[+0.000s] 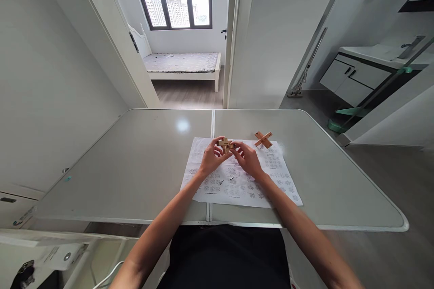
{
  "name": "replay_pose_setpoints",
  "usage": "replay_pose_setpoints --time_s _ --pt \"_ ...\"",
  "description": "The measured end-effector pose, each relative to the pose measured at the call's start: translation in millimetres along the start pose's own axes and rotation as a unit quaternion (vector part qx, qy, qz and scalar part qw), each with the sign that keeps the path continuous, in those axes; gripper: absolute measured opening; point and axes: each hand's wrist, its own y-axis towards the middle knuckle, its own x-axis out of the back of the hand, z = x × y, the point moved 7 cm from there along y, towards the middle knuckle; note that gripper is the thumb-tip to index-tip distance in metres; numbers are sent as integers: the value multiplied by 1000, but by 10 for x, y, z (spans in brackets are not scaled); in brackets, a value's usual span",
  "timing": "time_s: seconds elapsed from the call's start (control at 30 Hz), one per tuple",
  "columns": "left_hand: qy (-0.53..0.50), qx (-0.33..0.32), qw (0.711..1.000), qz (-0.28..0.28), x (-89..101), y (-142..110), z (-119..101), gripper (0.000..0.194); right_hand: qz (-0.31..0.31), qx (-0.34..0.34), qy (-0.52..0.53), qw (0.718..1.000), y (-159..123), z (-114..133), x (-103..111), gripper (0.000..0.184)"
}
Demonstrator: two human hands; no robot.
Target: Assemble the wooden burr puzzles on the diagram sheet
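A small wooden interlocking puzzle (225,144) is held above a printed instruction sheet (278,176) in the middle of the table. My left hand (212,157) grips its left side with curled fingers. My right hand (248,158) pinches its right side. Both hands meet at the puzzle. A second wooden piece, a crossed X shape (263,139), lies on the table just beyond the sheet's far right corner, apart from my hands.
The grey folding table (135,167) has a seam down its middle and rounded corners. Beyond it an open doorway shows a bed (181,64) under a window. A cabinet with a sink (373,65) and a green mop (342,119) stand at the right.
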Motion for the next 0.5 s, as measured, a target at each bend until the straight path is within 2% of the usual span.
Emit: replay_pose_setpoints --time_s 0.27,0.5 --pt "30 -29 999 7 -31 -8 -21 63 35 -2 12 999 0 64 8 46" --pt "48 -41 998 15 -30 -23 -86 60 39 20 15 999 1 113 42 41"
